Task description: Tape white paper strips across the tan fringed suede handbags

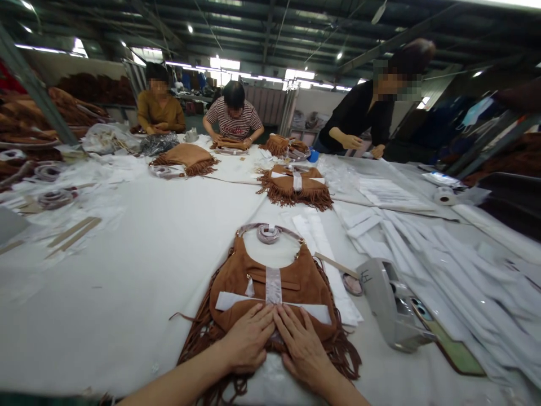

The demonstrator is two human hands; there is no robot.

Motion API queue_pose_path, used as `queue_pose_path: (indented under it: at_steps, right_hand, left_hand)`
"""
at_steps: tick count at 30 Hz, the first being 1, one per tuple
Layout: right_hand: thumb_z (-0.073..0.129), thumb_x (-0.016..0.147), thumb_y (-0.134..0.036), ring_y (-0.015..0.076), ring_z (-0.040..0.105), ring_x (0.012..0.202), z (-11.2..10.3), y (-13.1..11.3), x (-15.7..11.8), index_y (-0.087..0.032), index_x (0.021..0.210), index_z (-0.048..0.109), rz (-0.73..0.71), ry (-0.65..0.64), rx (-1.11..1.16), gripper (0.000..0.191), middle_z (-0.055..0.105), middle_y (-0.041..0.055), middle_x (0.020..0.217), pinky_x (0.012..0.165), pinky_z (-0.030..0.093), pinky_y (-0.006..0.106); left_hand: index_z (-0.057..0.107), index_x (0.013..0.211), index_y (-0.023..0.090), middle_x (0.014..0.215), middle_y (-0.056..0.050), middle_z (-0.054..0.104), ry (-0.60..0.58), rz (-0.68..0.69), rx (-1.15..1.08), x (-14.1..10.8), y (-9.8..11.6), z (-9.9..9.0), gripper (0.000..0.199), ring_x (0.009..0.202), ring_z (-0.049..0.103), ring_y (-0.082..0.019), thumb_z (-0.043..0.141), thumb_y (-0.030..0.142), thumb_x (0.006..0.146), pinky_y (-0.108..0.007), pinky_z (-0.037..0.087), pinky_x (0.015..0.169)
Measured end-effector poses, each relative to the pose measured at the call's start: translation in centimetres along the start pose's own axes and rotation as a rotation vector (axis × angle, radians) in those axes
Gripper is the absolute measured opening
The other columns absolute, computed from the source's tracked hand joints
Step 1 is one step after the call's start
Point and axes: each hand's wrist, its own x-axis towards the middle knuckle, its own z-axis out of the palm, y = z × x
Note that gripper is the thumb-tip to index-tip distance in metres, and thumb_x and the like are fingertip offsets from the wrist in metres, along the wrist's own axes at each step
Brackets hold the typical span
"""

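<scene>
A brown suede handbag (240,259) with long fringes lies flat on the white table in front of me. Its wrapped handle curves away from me, with a coiled strap (267,233) inside the curve. A white strip (316,312) runs across the bag, and a clear plastic band (273,282) crosses it lengthwise. My left hand (252,332) rests flat on the bag's lower middle, fingers stretched out. Beside it my right hand (301,344) lies flat too, the fingertips of both nearly meeting over the band. Neither hand grips anything.
A grey tape dispenser (393,304) stands right of the bag, next to a green phone (454,344). Many white strips (456,282) lie at the right. Another fringed bag (297,185) sits farther back. Three co-workers stand or sit across the table; cardboard strips (76,232) lie left.
</scene>
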Motion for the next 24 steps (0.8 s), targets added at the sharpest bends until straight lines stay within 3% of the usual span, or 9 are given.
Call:
queue_pose_path:
  at_steps: [7, 13, 17, 19, 21, 24]
  right_hand:
    - [0.036, 0.081, 0.000, 0.0217, 0.031, 0.135, -0.1, 2.5, -1.2, -0.018, 0.143, 0.030, -0.191, 0.054, -0.087, 0.065, 0.032, 0.0065, 0.149, 0.109, 0.028, 0.047]
    - [0.039, 0.077, -0.001, 0.0206, 0.032, 0.135, -0.8, 3.6, -1.2, -0.023, 0.145, 0.026, -0.224, -0.065, 0.054, 0.073, 0.030, 0.0045, 0.150, 0.109, 0.031, 0.046]
    - [0.043, 0.067, -0.006, 0.0232, 0.026, 0.138, -3.1, 3.6, -1.7, -0.021, 0.147, 0.020, -0.185, -0.163, 0.158, 0.085, 0.026, 0.0047, 0.152, 0.113, 0.023, 0.047]
    - [0.047, 0.065, -0.013, 0.0267, 0.022, 0.139, -4.4, 3.0, -2.9, -0.017, 0.148, 0.018, -0.173, -0.199, 0.186, 0.088, 0.022, 0.0076, 0.152, 0.114, 0.019, 0.049]
    - [0.051, 0.069, -0.021, 0.0278, 0.023, 0.139, -4.6, 2.0, -4.4, -0.016, 0.147, 0.022, -0.216, -0.160, 0.169, 0.083, 0.023, 0.0095, 0.152, 0.113, 0.018, 0.048]
    - [0.051, 0.078, -0.025, 0.0238, 0.035, 0.133, -2.6, -0.1, -6.2, -0.020, 0.140, 0.038, -0.311, 0.014, 0.078, 0.063, 0.038, 0.0081, 0.146, 0.109, 0.026, 0.040]
  left_hand:
    - [0.008, 0.147, 0.008, 0.155, -0.015, 0.011, -0.058, 0.039, 0.125, -0.2, 0.0, -0.4, 0.084, 0.143, 0.010, -0.026, 0.045, 0.015, 0.072, -0.044, 0.016, 0.117]
    - [0.002, 0.147, 0.009, 0.156, -0.017, 0.001, -0.149, 0.124, 0.095, -0.2, -0.7, -1.2, 0.094, 0.143, 0.006, -0.030, 0.053, 0.027, 0.070, -0.045, 0.015, 0.117]
    - [0.002, 0.148, 0.010, 0.155, -0.019, -0.001, -0.208, 0.144, -0.005, 0.0, -0.7, -2.7, 0.099, 0.142, 0.006, -0.033, 0.058, 0.037, 0.071, -0.048, 0.016, 0.116]
    - [0.008, 0.148, 0.011, 0.155, -0.018, 0.003, -0.183, 0.126, -0.039, 0.0, -0.3, -3.2, 0.090, 0.142, 0.009, -0.032, 0.055, 0.042, 0.077, -0.048, 0.018, 0.115]
    - [0.018, 0.147, 0.013, 0.155, -0.016, 0.012, -0.127, 0.083, -0.044, 0.0, 0.2, -3.2, 0.075, 0.142, 0.014, -0.030, 0.048, 0.045, 0.085, -0.047, 0.020, 0.115]
    - [0.026, 0.144, 0.015, 0.153, -0.014, 0.021, -0.036, 0.015, 0.011, -0.1, 0.9, -2.3, 0.063, 0.141, 0.019, -0.028, 0.047, 0.038, 0.089, -0.047, 0.021, 0.115]
